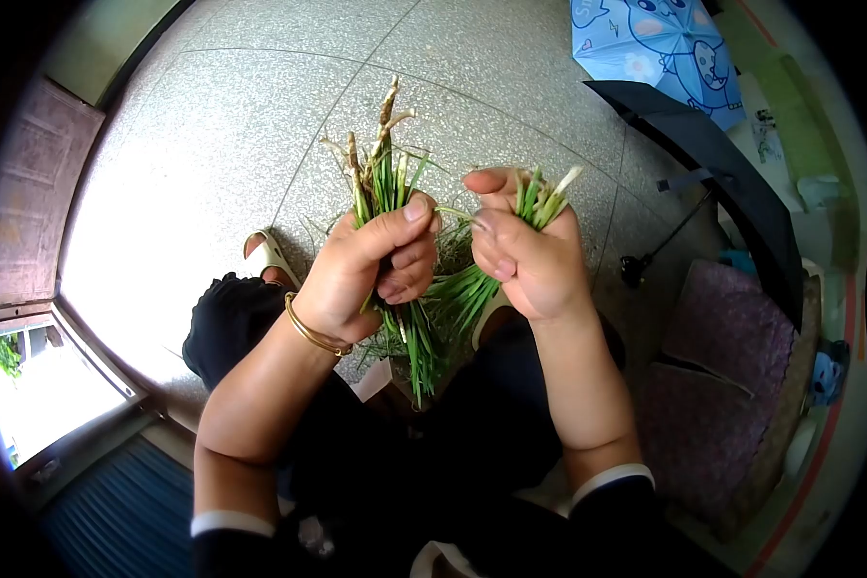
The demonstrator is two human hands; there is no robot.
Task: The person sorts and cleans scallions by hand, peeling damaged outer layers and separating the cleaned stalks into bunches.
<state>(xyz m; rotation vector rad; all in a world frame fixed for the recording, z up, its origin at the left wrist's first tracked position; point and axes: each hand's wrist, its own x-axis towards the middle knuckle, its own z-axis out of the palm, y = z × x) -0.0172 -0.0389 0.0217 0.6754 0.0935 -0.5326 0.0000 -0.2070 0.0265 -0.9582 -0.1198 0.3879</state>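
Note:
My left hand [385,255] is closed round a bunch of chives [385,178], with brownish, root-like ends standing up and green leaves hanging below the fist. A gold-coloured bangle [310,332] circles that wrist. My right hand [535,255] grips a second bunch of chives [467,294]; its pale ends poke out above the fingers and its leaves trail down to the left. One thin strand [453,213] stretches between the left thumb and the right fingertips. Beneath the hands, loose green trimmings [448,252] lie on the floor, partly hidden.
Speckled floor tiles [260,125] spread ahead. A light-coloured shoe [268,255] shows at left. An open black umbrella [732,183] and a blue patterned umbrella [655,48] stand at right, near a seat with a purplish cover [713,385]. A wooden door [43,183] is at far left.

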